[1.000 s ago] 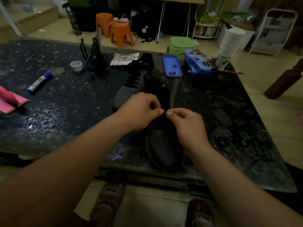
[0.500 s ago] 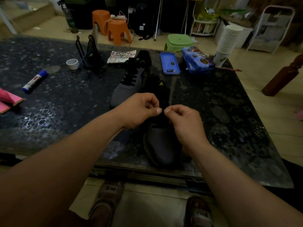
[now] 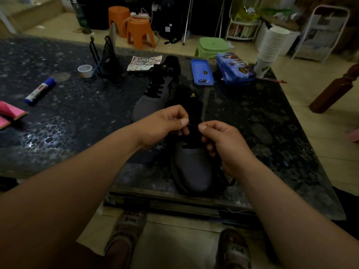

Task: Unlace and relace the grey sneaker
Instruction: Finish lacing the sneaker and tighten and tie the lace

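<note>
Grey sneaker point(image 3: 194, 171) sits at the near counter point(image 3: 262, 123) edge, toe toward me, so the eyelets face both hands. Left hand point(image 3: 163, 125) and right hand point(image 3: 225, 146) meet over the tongue. On each the fingers curl, thumb pinching forefinger on what I take for lace point(image 3: 189, 146); too dark to confirm. Laced twin sneaker point(image 3: 153, 98) lies far-left, likely as pattern.

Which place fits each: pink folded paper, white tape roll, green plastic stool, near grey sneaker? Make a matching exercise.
Things: 1 pink folded paper; 2 white tape roll; 3 green plastic stool; 4 near grey sneaker.
Places: A floor beyond dark table; B under left hand, right hand; C table's left edge; D beside black wire holder.
Pairs: 1-C; 2-D; 3-A; 4-B.
</note>
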Demonstrator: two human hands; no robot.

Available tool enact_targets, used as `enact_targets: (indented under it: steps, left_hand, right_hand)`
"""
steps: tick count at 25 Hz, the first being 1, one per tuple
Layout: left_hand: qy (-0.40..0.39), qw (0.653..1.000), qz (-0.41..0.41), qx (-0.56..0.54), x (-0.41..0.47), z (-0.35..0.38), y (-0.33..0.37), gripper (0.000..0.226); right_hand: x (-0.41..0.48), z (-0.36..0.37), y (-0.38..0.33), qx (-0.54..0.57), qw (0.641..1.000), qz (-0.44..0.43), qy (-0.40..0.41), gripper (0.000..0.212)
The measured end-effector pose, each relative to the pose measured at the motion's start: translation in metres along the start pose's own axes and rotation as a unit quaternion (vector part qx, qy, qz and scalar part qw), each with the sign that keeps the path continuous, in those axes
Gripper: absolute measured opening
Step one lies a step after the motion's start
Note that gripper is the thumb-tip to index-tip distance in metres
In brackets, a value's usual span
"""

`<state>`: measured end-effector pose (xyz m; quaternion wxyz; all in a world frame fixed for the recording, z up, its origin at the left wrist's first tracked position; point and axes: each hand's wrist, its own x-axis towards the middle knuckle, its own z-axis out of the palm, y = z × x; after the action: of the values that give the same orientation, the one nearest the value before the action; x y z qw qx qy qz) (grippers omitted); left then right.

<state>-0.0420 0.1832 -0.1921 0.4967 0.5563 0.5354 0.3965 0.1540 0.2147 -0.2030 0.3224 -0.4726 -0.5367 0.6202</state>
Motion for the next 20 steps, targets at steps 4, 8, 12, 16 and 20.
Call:
enact_targets:
  steps: [4, 8, 12, 16, 20]
  left_hand:
    - [0.112, 0.989, -0.047, -0.084, -0.007, -0.008, 0.012, 0.02]
    - [0.204, 0.904, -0.03, -0.376, -0.018, -0.033, 0.02, 0.022]
    - [0.218, 0.973, -0.044, -0.067, -0.026, -0.038, 0.01, 0.019]
    - [0.074, 0.93, -0.055, 0.356, -0.033, -0.034, 0.002, 0.031]
    - [0.251, 0.95, -0.037, 0.182, -0.036, -0.055, -0.001, 0.034]
  right_hand:
    - [0.004, -0.01, -0.004, -0.011, 1.0, 0.002, -0.006, 0.006]
    - [0.006, -0.028, -0.018, 0.017, 1.0, 0.0, 0.004, 0.005]
    - [0.007, -0.037, -0.027, -0.009, 0.999, -0.045, 0.017, 0.012]
    - [0.008, -0.036, -0.029, 0.034, 0.995, -0.091, 0.008, 0.023]
    - [0.012, -0.039, -0.027, 0.078, 0.992, -0.077, 0.063, 0.02]
